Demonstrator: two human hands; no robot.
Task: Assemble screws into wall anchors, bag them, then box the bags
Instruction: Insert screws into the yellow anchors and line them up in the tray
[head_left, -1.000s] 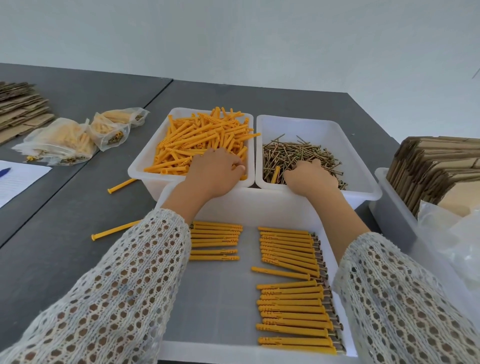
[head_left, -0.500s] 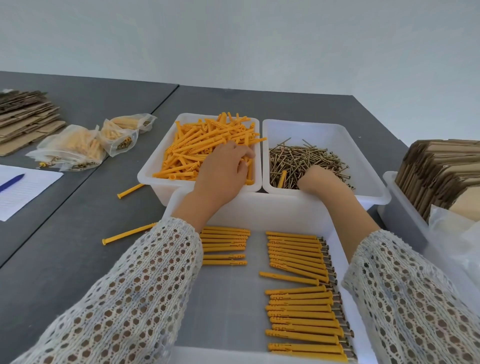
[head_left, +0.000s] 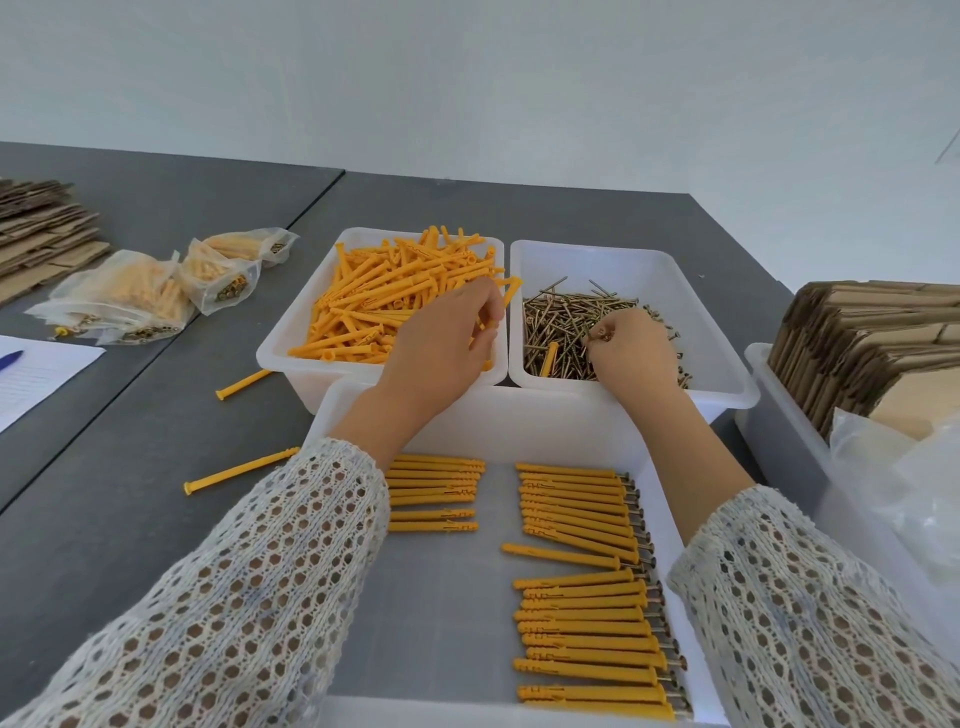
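A white bin heaped with loose orange wall anchors stands beside a second white bin of brass screws. My left hand is over the anchor bin, its fingers curled round an anchor. Over the screw bin, my right hand pinches screws between thumb and fingers. Closest to me, a white tray holds two rows of assembled anchors with screw heads showing at their right ends.
Two loose anchors lie on the grey table left of the tray. Filled plastic bags and flat cardboard sit far left, by a paper with a pen. At right, a bin holds folded cartons and empty bags.
My left hand has reached further across the anchor heap and closed on an anchor. My right hand has lifted slightly, now pinching screws. The view has shifted a little.
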